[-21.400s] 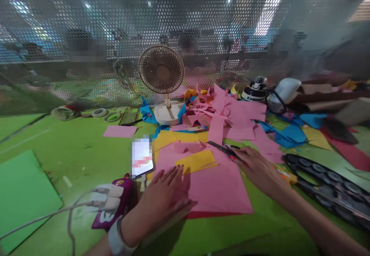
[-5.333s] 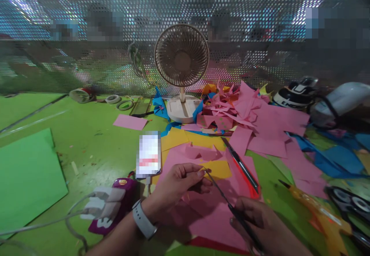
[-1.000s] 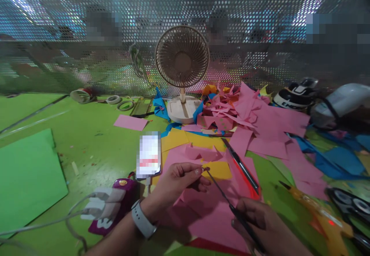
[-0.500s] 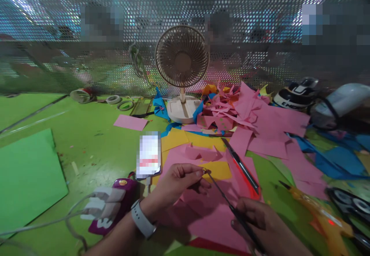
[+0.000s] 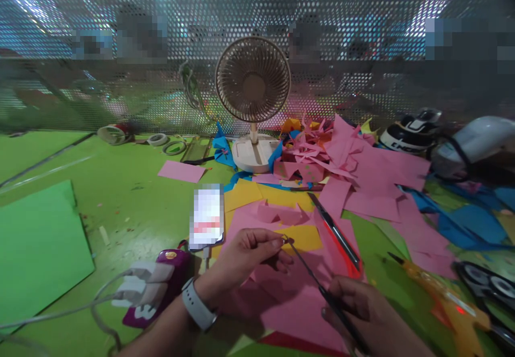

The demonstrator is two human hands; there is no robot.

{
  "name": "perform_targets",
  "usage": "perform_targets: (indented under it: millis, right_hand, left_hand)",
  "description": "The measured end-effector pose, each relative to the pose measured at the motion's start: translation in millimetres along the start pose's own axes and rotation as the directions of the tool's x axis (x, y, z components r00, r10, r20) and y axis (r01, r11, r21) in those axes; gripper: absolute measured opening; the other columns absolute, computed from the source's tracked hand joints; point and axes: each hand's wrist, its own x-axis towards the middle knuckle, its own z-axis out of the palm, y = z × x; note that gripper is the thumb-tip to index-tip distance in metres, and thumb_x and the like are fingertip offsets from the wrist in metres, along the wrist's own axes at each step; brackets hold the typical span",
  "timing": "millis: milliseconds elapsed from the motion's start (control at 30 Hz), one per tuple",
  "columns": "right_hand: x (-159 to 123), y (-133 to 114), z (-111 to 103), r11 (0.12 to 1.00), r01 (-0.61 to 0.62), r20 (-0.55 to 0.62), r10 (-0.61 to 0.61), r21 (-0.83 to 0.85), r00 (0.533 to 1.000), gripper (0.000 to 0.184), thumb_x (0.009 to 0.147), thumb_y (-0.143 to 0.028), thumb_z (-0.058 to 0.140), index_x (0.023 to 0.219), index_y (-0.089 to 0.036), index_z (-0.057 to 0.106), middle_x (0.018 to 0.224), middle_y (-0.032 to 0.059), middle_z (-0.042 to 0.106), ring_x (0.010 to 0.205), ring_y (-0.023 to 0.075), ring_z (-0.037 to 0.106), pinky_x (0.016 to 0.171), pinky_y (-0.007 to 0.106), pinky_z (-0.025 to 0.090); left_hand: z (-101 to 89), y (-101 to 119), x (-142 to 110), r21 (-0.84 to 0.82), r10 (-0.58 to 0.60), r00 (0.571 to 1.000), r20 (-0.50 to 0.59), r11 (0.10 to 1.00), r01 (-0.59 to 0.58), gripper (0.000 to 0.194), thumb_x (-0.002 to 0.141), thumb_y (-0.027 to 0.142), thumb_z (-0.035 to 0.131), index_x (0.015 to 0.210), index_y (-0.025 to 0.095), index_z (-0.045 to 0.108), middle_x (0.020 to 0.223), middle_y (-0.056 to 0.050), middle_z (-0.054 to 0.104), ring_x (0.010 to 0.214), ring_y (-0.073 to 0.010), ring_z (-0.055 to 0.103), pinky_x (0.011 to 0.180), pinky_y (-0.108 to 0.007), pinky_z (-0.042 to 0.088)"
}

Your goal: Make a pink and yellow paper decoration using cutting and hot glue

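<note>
My left hand [image 5: 257, 247] pinches a tiny brownish piece [image 5: 287, 239] between thumb and forefinger; it is too small for me to name. Against that piece rests the tip of a thin dark tool with a long narrow shaft [image 5: 308, 267]. My right hand [image 5: 366, 308] is closed around the tool's thicker black handle. Beneath both hands lie pink paper sheets [image 5: 287, 314] and a yellow paper piece [image 5: 303, 237]. A cutter knife [image 5: 336, 231] with a black and red body lies just beyond my right hand, and a folded pink paper strip [image 5: 281, 213] stands behind the yellow piece.
A phone [image 5: 207, 215] and a purple power strip [image 5: 161, 282] with white plugs and cables are at left. An orange glue gun [image 5: 446, 292] and black scissors [image 5: 488, 287] lie at right. Behind stand a fan [image 5: 253, 86], paper scraps [image 5: 309, 147] and a perforated metal screen [image 5: 169, 88].
Both hands, the tool and the tiny piece hold nearly the same pose. A small orange speck now shows beside the pink paper rectangle at the back left.
</note>
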Motion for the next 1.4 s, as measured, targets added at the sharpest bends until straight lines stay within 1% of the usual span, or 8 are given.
perform_targets:
  millis: [133,333,467,567,767,1000,1133,1400]
  right_hand:
    - [0.1,-0.6,1.0,0.999,0.029,-0.024,-0.029,-0.014,0.999,0.051,0.056,-0.056,0.076,0.062,-0.02,0.041,0.047,-0.0099,0.039,0.037,0.002,0.031,0.034,0.016,0.02]
    - [1.8,3.5,0.8,1.0,-0.002,-0.016,0.002,0.019,1.0,0.05,0.057,-0.055,0.075,0.063,-0.021,0.04,0.045,-0.0109,0.037,0.033,0.0017,0.028,0.032,0.016,0.018]
    - [2.8,3.0,1.1,0.999,0.017,-0.043,-0.015,0.049,0.999,0.051,0.055,-0.052,0.078,0.06,-0.02,0.039,0.048,-0.0097,0.038,0.04,0.0022,0.029,0.036,0.015,0.02]
    - [3.4,2.0,1.2,0.998,0.044,-0.06,-0.042,0.047,0.997,0.049,0.054,-0.048,0.079,0.059,-0.018,0.041,0.049,-0.0089,0.038,0.044,0.003,0.03,0.039,0.015,0.023]
    - [5.2,3.6,1.4,0.997,0.04,-0.053,-0.037,0.063,0.998,0.048,0.056,-0.047,0.079,0.059,-0.019,0.039,0.047,-0.0103,0.036,0.04,0.0021,0.027,0.038,0.015,0.021]
    - [3.4,-0.5,1.0,0.999,0.001,-0.043,0.001,0.044,0.999,0.051,0.055,-0.051,0.078,0.059,-0.019,0.039,0.047,-0.0098,0.038,0.038,0.0018,0.028,0.035,0.015,0.02]
    - [1.4,-0.5,-1.1,1.0,-0.002,-0.004,0.002,0.015,1.0,0.05,0.059,-0.058,0.073,0.062,-0.02,0.04,0.044,-0.0106,0.035,0.035,0.0018,0.026,0.033,0.015,0.018]
    - [1.8,1.2,0.5,1.0,0.008,-0.005,-0.007,0.009,1.0,0.055,0.055,-0.062,0.073,0.062,-0.02,0.038,0.047,-0.0105,0.037,0.037,0.0018,0.029,0.034,0.015,0.02]
  left_hand:
    - [0.5,0.4,0.3,0.001,-0.005,1.0,0.001,1.0,0.005,0.031,0.077,0.035,0.069,0.09,0.008,0.067,0.074,-0.009,0.072,0.061,-0.0133,0.066,0.063,-0.025,0.051]
    - [1.9,0.9,0.1,-0.013,0.005,1.0,-0.022,1.0,-0.005,0.029,0.076,0.034,0.07,0.089,0.008,0.066,0.073,-0.009,0.072,0.061,-0.0123,0.066,0.062,-0.022,0.05]
    - [0.5,0.8,-0.2,-0.058,0.008,1.0,-0.002,0.998,-0.008,0.026,0.077,0.032,0.069,0.089,0.01,0.064,0.077,-0.009,0.072,0.067,-0.014,0.067,0.068,-0.025,0.051]
    - [-1.0,1.1,-0.7,-0.078,-0.003,1.0,0.011,0.997,0.004,0.026,0.078,0.031,0.068,0.094,0.011,0.062,0.081,-0.01,0.072,0.071,-0.0151,0.068,0.073,-0.028,0.051]
    - [-2.3,1.3,-1.2,-0.027,-0.003,0.999,0.034,1.0,0.004,0.032,0.079,0.034,0.067,0.101,0.011,0.06,0.085,-0.012,0.072,0.074,-0.0162,0.068,0.072,-0.027,0.05]
    - [-1.9,1.0,-0.7,-0.023,0.014,1.0,-0.005,1.0,-0.014,0.033,0.078,0.035,0.068,0.1,0.012,0.06,0.084,-0.009,0.072,0.071,-0.0144,0.067,0.071,-0.027,0.05]
    - [-1.7,4.0,-0.5,-0.011,0.001,0.999,-0.034,1.0,-0.001,0.029,0.078,0.035,0.068,0.097,0.013,0.062,0.087,-0.008,0.071,0.069,-0.0126,0.065,0.068,-0.025,0.049]
    - [0.5,4.5,-1.5,-0.044,-0.007,1.0,0.022,0.999,0.008,0.031,0.077,0.034,0.069,0.096,0.011,0.063,0.084,-0.01,0.071,0.064,-0.0123,0.065,0.065,-0.024,0.049]
